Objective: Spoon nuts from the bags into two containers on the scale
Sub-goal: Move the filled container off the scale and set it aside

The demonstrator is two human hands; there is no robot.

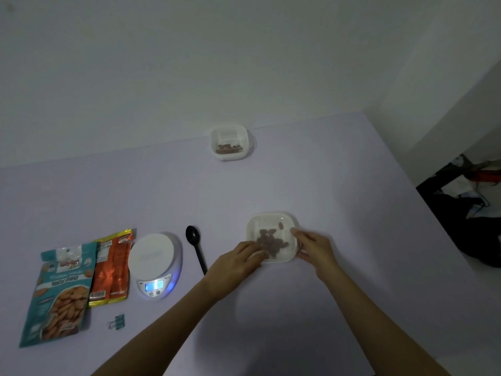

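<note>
A white square container (287,225) with brown nuts (268,241) in it sits on the table right of centre. My left hand (235,263) grips its near left edge and my right hand (311,246) grips its right edge. A second white container (230,142) holding nuts stands at the table's far edge. The white scale (154,263), display lit blue, stands bare at the left. A black spoon (196,246) lies between the scale and my left hand. A teal almond bag (61,291) and an orange bag (112,267) lie flat left of the scale.
Small teal binder clips (117,321) lie near the front, below the bags. The pale table (352,294) ends at a wall behind and drops off on the right, where dark clutter (466,218) lies on the floor.
</note>
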